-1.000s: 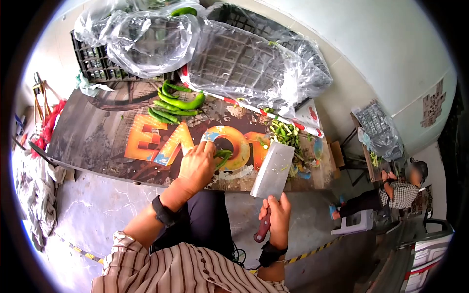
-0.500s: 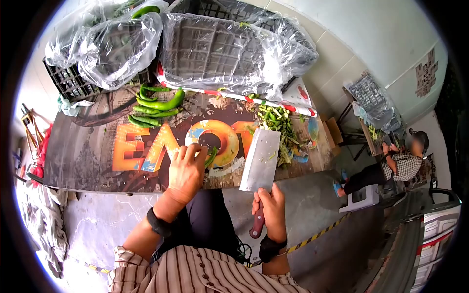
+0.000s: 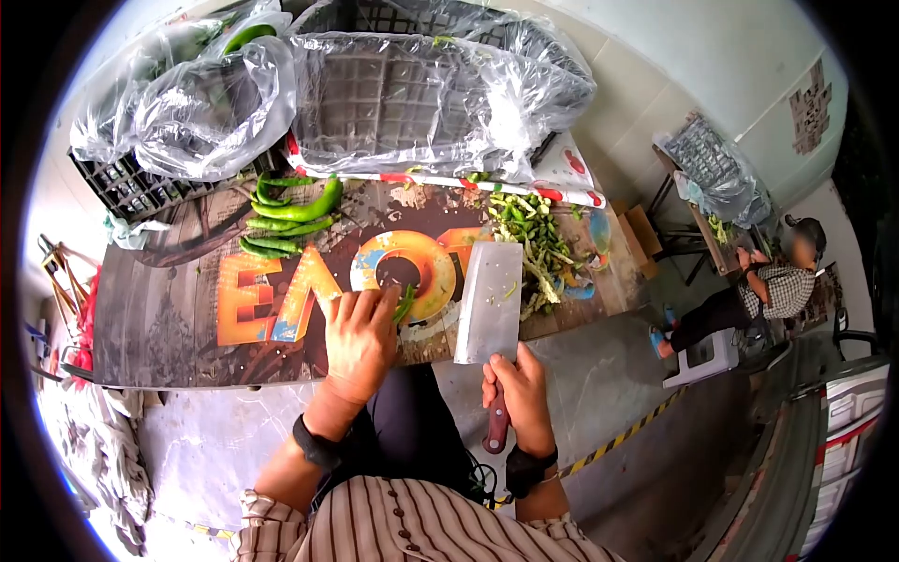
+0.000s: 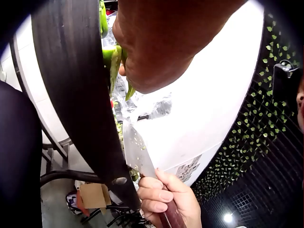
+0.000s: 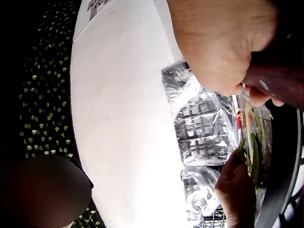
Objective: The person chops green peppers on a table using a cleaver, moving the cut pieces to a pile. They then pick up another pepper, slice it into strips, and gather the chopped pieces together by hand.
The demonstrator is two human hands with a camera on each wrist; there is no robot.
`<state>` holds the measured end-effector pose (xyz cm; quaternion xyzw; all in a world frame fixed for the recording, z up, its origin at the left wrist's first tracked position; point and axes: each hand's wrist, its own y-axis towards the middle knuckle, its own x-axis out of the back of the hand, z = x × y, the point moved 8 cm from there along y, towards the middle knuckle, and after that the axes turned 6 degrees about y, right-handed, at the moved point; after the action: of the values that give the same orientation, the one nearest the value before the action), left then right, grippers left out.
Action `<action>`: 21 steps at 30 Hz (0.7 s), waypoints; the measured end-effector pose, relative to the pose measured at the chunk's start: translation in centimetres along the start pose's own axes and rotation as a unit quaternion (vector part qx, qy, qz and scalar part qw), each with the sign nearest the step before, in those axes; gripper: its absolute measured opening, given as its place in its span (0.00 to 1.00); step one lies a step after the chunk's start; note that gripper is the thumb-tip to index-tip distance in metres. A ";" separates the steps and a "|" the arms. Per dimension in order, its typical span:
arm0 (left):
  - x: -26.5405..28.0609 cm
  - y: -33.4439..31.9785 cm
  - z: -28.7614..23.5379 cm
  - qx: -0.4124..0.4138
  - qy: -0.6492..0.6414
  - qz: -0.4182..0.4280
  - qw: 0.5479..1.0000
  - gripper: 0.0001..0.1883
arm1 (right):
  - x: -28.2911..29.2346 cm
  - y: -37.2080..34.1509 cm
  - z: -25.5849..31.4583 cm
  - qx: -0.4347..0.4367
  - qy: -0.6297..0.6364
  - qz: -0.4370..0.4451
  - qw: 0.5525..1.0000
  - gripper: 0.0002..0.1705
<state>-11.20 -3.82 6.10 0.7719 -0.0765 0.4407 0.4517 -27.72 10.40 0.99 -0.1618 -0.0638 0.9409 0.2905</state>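
Note:
My left hand (image 3: 361,342) is low over the front of the table, its fingers bent around a cut green chili pepper (image 3: 405,303). Pale inner flesh of the split pepper (image 4: 114,66) shows below that hand in the left wrist view. The right hand (image 3: 523,393) grips the dark red-brown handle of a cleaver (image 3: 490,304). Its broad blade points away from me over the table's front edge, with small green bits stuck to it. Beyond the blade lies a heap of chopped green peppers (image 3: 526,229). Whole green peppers (image 3: 304,211) lie together at the back left.
Black crates lined with clear plastic (image 3: 384,103) stand along the back of the printed table (image 3: 159,309). A red-and-white strip (image 3: 440,184) runs before them. To the right, another person (image 3: 777,281) sits on a stool near a smaller table with a plastic-covered crate (image 3: 702,155).
The head view has shifted, so the table's contents sit further left. My left fingers, raised half a second ago, now lie lower by the pepper. The cleaver stays in my right hand, slightly more upright.

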 end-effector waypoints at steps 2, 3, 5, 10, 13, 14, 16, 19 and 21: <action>0.1 -0.1 -0.5 -0.014 0.004 -0.015 1.000 0.19 | 0.0 0.0 -0.2 -0.004 0.001 0.006 1.000 0.05; -0.2 -0.2 -0.4 -0.005 0.006 0.000 1.000 0.20 | 0.1 -0.1 -0.5 -0.010 0.002 0.004 1.000 0.05; -0.3 -0.2 -0.1 0.008 0.013 0.004 1.000 0.21 | 0.3 -0.1 -0.5 -0.008 0.001 -0.004 1.000 0.05; -0.2 0.2 -0.6 -0.002 0.059 -0.021 0.998 0.21 | 0.3 0.0 -0.4 -0.003 -0.002 0.000 1.000 0.06; -1.1 -0.3 -1.0 0.003 -0.001 0.016 1.000 0.23 | 0.2 0.2 -0.3 -0.005 0.004 -0.004 1.000 0.06; -1.1 -0.4 -1.1 0.001 -0.003 0.018 1.000 0.23 | 0.4 0.0 -0.5 -0.014 0.007 -0.009 1.000 0.06; -1.3 -0.7 -1.3 -0.009 0.012 0.038 0.999 0.23 | 0.5 0.1 -0.6 -0.011 0.008 -0.003 1.000 0.06; -1.7 -1.0 -1.7 -0.009 0.022 0.049 0.999 0.22 | 0.4 0.1 -0.6 -0.007 0.007 0.005 1.000 0.06; -1.5 -1.0 -1.7 -0.005 0.010 0.050 0.999 0.22 | 0.4 0.1 -0.6 -0.008 0.008 0.003 1.000 0.07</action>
<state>-12.63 -2.35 4.70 0.7603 -0.1129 0.4705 0.4333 -27.87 10.57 0.25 -0.1713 -0.0684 0.9399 0.2873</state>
